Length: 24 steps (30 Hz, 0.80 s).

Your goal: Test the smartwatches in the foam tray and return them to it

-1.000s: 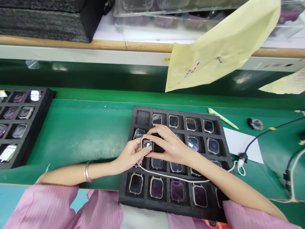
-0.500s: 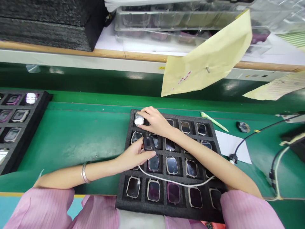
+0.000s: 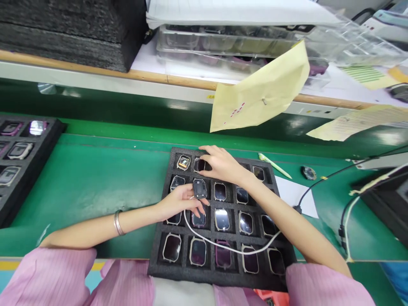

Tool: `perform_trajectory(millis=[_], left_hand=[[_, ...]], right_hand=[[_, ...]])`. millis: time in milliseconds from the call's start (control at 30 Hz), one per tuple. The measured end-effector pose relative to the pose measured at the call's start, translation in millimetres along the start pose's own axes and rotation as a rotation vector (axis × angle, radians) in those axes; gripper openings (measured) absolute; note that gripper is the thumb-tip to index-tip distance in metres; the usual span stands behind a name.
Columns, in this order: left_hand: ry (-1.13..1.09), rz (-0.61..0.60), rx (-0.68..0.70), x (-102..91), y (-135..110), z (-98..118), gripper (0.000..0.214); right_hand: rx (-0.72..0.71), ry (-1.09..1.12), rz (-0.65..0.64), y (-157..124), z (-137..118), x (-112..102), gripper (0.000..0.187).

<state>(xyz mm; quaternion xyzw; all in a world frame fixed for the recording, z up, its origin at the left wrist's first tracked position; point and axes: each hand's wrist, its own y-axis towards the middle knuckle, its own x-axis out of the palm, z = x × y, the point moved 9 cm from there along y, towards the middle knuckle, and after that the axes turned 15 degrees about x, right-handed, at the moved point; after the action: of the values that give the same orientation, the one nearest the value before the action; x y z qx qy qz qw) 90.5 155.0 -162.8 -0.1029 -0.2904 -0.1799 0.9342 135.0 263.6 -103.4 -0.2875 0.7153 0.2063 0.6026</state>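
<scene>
A black foam tray [image 3: 159, 268] holds several smartwatch cases in its square pockets. My left hand [image 3: 180, 203] pinches a small black square charger [image 3: 199, 188] with a white cable [image 3: 223, 246] over the tray's left part. At the back row, my right hand [image 3: 223, 163] has thumb and fingers around the right side of a dark-screened smartwatch [image 3: 199, 165] in the second pocket. To its left, in the corner pocket, a smartwatch [image 3: 183, 162] has its screen lit with a coloured display. My right forearm hides part of the tray's right side.
Another foam tray of watches [image 3: 19, 170] lies at the left. A green pen [image 3: 274, 165], a white paper [image 3: 296, 195], a round dark object [image 3: 308, 173] and black cables [image 3: 342, 229] are at the right. A yellow paper [image 3: 261, 93] hangs from the shelf above.
My right hand has moved from the corner smartwatch to the one beside it on the right. The corner watch's screen went from bright white to a coloured display. My left hand's lower fingers have spread.
</scene>
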Motion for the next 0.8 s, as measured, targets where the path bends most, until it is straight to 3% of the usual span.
perform_trajectory(millis=[167, 300, 433, 633, 800], left_hand=[[-0.015, 0.005, 0.013, -1.4, 0.0, 0.7, 0.032], [-0.037, -0.008, 0.004, -0.5, 0.9, -1.4, 0.038], [-0.012, -0.035, 0.012, 1.4, 0.6, -3.2, 0.045], [0.15, -0.04, 0.006, 0.9, -3.0, -7.7, 0.036], [0.211, -0.018, 0.014, -5.0, -6.6, -7.2, 0.033]], right_hand=[[0.038, 0.137, 0.085, -13.5, 9.1, -23.4, 0.028], [-0.069, 0.459, 0.006, -48.0, -2.5, -38.1, 0.031], [-0.118, 0.345, -0.042, -69.5, -25.0, -26.5, 0.039], [-0.266, 0.162, -0.048, -75.0, -49.6, -15.9, 0.039], [-0.286, 0.23, 0.036, -80.4, -53.1, -15.2, 0.037]])
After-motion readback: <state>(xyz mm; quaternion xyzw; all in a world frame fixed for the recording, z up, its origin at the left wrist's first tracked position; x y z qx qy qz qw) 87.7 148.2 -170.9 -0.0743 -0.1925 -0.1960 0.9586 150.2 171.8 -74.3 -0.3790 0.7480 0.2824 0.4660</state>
